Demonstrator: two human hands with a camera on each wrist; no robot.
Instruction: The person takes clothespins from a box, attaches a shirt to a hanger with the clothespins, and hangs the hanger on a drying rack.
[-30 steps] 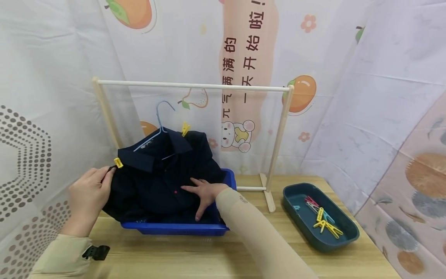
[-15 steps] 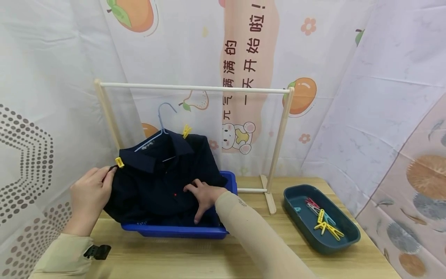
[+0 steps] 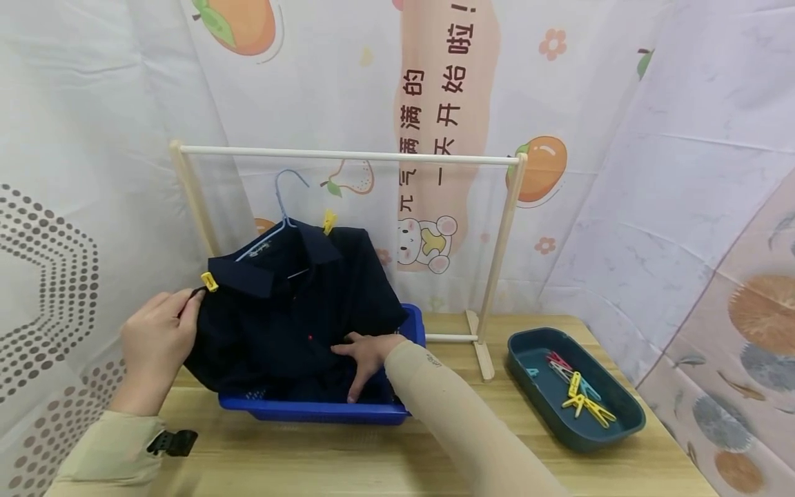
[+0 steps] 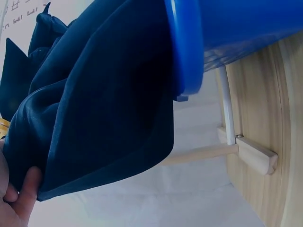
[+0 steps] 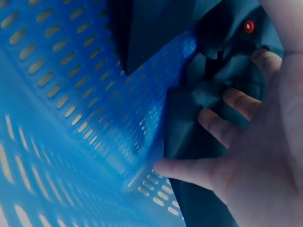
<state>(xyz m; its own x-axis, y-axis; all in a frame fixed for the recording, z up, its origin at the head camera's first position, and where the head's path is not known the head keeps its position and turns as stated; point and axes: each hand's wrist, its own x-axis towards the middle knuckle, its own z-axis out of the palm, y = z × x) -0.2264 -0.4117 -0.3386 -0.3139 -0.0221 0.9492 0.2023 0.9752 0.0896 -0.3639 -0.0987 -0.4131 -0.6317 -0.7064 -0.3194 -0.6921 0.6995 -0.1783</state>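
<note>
Pinching cloth at the shoulder, the left hand [image 3: 159, 330] lies at nine o'clock of the dark navy shirt [image 3: 261, 338], its grip narrow, thumb and fingers closed on the fabric. A black strap [image 3: 177, 443] sits on the pale sleeve [image 3: 105, 452] below it. Between nine and ten o'clock, near those fingertips, a yellow clip [image 3: 210, 281] sits by the collar. At twelve, the blue hanger [image 3: 281, 204] rises from the neck, its hook below the rail of the rack [image 3: 354, 154]. The shirt leans, partly upright, with its lower part in the blue basket [image 3: 329, 413] at six o'clock. A second yellow clip [image 3: 329, 221] stands at one o'clock, beside the collar. At four o'clock the right hand [image 3: 368, 355] is spread wide, fingertips resting on the shirt front and thumb pointing toward seven (a red button [image 5: 248, 26] shows near the fingers in the right wrist view). Farther out, between three and four, a dark tray [image 3: 546, 397] holds loose clips [image 3: 599, 414] on the wooden table [image 3: 310, 462].
</note>
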